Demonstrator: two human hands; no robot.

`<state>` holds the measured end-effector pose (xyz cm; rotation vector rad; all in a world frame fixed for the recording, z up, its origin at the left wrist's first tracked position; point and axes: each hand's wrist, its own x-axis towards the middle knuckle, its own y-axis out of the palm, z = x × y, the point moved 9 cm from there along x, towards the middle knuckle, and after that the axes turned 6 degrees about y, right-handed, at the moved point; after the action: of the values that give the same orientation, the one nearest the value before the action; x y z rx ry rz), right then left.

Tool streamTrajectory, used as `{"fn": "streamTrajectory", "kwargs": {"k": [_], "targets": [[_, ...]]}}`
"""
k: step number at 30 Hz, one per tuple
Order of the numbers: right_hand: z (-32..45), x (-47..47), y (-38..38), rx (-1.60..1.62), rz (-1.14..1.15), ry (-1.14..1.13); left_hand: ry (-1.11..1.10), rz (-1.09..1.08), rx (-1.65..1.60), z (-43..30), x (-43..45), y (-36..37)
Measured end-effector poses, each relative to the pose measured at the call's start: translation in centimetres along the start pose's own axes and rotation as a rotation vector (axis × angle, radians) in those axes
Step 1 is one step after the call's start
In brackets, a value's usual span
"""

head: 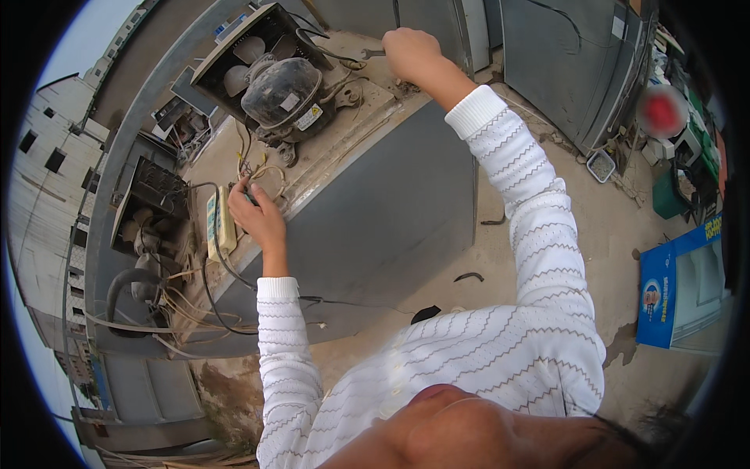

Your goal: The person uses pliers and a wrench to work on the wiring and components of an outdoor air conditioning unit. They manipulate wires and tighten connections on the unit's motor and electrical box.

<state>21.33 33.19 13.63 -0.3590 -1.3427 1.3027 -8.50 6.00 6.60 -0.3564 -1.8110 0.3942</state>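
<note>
My right hand (413, 55) is closed around an open-end wrench (372, 54), whose jaw sticks out to the left over the metal ledge. A thin dark rod or cable (396, 13) rises just above that fist. My left hand (258, 212) grips a small dark object (252, 198), mostly hidden by the thumb and fingers; its kind is unclear. Loose thin wires (246, 167) meet the left fingertips. Between the hands sits a dusty black compressor (282, 98) with a warning label, in front of a fan (249, 50) in its condenser housing.
A cream power strip (220, 225) lies left of my left hand. Beyond it stands a second fan unit (146, 205) with a tangle of cables (181, 311). A grey metal panel (375, 217) drops below the ledge. Right are a grey cabinet (551, 70) and a blue-framed glass case (656, 293).
</note>
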Motion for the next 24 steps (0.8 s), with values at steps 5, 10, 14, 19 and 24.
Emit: {"fn": "streamTrajectory", "kwargs": {"k": [5, 10, 14, 19, 24], "targets": [[3.4, 5.0, 0.2, -0.127, 0.104, -0.207, -0.011, 0.025, 0.067, -0.6, 0.1, 0.2], [5.4, 8.9, 3.5, -0.251, 0.255, -0.231, -0.027, 0.061, 0.112, -0.3, -0.1, 0.4], [5.4, 9.5, 5.6, -0.153, 0.438, -0.096, -0.010, 0.039, 0.110, 0.0, -0.1, 0.3], [4.7, 10.8, 8.6, -0.346, 0.503, -0.023, -0.027, 0.032, 0.103, -0.2, -0.1, 0.5], [4.3, 11.3, 9.7, -0.407, 0.483, -0.001, -0.012, 0.016, 0.117, -0.7, -0.1, 0.3]]}}
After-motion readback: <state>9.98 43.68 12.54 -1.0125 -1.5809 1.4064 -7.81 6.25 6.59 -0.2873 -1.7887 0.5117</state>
